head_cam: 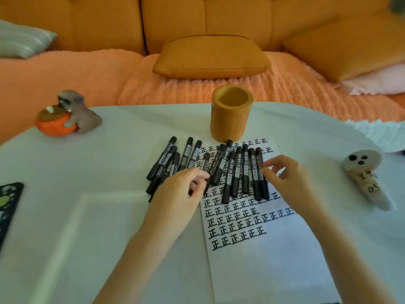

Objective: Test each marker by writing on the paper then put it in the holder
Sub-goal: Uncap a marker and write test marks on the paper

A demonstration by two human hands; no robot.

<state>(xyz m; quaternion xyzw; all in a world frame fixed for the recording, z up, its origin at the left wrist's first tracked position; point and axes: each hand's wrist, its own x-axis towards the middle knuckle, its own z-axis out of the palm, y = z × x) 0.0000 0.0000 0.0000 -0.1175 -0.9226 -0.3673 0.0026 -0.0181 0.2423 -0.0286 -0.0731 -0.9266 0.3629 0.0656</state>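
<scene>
On the smooth paper (274, 249), left fingers (197, 174) pinch a slim black marker (206, 161); right fingers (274, 161) hang loosely spread.

Black markers (238, 170) with white labels are seen; the white paper (263, 249) is covered with rows of black characters; the holder (231, 119) is mustard yellow.

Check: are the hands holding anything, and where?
Left hand seems to pinch one marker near its lower half, not certain. Right hand holds nothing, fingers spread over the rightmost markers.
</scene>
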